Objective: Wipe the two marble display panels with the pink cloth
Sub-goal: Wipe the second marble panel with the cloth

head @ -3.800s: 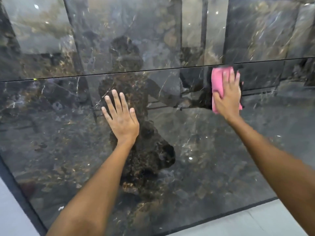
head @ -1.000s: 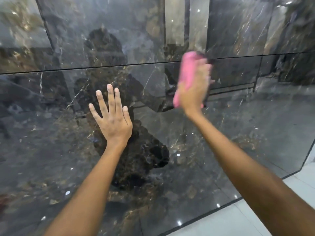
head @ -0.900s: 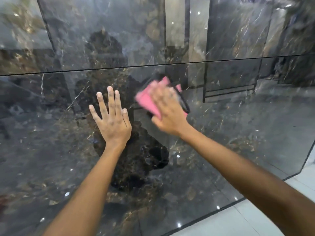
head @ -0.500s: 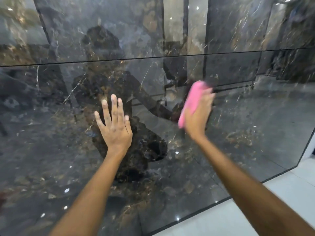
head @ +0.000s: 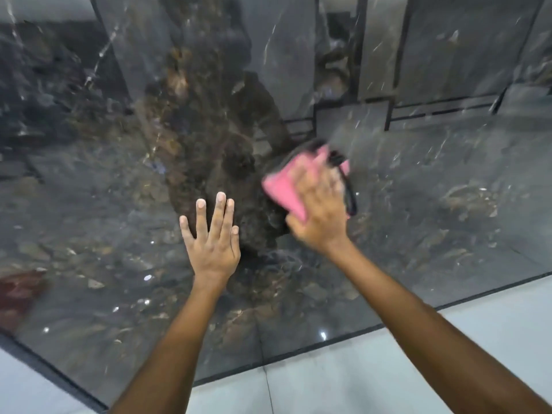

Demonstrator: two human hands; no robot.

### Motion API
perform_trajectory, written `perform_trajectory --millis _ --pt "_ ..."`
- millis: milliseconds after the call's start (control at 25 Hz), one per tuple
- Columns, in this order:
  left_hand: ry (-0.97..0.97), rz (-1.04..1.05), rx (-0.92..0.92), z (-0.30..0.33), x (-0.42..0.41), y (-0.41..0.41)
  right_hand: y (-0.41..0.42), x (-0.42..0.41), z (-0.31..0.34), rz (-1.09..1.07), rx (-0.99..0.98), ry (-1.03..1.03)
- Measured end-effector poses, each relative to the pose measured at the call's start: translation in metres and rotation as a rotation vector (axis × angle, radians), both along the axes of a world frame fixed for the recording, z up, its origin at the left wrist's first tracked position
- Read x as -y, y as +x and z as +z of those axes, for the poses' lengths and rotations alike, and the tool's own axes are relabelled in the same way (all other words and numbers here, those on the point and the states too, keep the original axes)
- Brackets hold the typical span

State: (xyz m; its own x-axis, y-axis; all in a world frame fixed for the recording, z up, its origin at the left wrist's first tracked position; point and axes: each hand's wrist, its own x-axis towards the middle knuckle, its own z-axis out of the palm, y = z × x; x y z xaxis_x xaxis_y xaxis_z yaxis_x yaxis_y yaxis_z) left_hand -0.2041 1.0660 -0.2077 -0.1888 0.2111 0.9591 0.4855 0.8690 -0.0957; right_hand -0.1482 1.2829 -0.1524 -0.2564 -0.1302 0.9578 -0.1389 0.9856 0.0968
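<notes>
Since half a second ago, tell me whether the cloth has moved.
Yes. The pink cloth under the right hand has swept left across the marble panel, closer to the planted left hand.

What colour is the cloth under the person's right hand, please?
Pink. The cloth shows in the head view, pressed against the dark marble panel by the right hand.

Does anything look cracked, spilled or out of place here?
Nothing stands out. The glossy dark marble panel shows only veins and reflections, no cracks. The left hand lies flat on it; the blurred right hand presses the pink cloth against it.
</notes>
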Motion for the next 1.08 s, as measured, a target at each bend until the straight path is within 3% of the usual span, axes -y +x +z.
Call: perform_trajectory --millis 80,200,280,400,440,520,640,720,760,920,960,1000,1080 --pt "0.001 -0.017 -0.003 -0.002 0.001 -0.001 0.005 0.015 -0.084 0.015 0.185 0.418" --pt "0.019 -0.01 -0.022 -0.007 0.002 -0.002 0.027 0.009 -0.161 0.004 0.348 0.551" --pt "0.041 -0.032 -0.004 -0.02 0.001 0.001 0.028 0.01 -0.152 0.036 0.265 0.376" --pt "0.014 -0.015 0.091 -0.071 0.009 0.011 0.012 0.02 -0.077 0.042 0.008 -0.245" --pt "-0.002 -0.012 0.116 -0.091 0.014 0.015 0.006 0.023 -0.066 0.033 -0.031 -0.31" --pt "-0.021 0.001 0.157 -0.118 0.021 0.02 0.002 0.031 -0.099 -0.035 -0.012 -0.139" --pt "-0.017 0.014 0.192 -0.12 0.025 0.019 0.022 0.027 -0.224 -0.084 0.265 0.367" --pt "-0.058 0.026 0.185 -0.117 0.031 0.019 0.035 0.015 -0.249 -0.022 0.386 0.593" --pt "-0.083 0.016 0.174 -0.12 0.038 0.019 0.031 0.016 -0.235 0.004 0.328 0.609" --pt "-0.121 -0.007 0.157 -0.135 0.053 0.016 -0.006 0.057 -0.143 0.037 0.033 0.004" --pt "-0.117 -0.017 0.169 -0.141 0.055 0.016 -0.008 0.067 -0.149 0.018 0.014 0.0" --pt "-0.114 -0.023 0.181 -0.148 0.056 0.017 -0.008 0.075 -0.177 -0.027 0.036 0.12" --pt "-0.104 -0.028 0.21 -0.158 0.058 0.018 0.008 0.078 -0.273 -0.016 0.282 0.57"
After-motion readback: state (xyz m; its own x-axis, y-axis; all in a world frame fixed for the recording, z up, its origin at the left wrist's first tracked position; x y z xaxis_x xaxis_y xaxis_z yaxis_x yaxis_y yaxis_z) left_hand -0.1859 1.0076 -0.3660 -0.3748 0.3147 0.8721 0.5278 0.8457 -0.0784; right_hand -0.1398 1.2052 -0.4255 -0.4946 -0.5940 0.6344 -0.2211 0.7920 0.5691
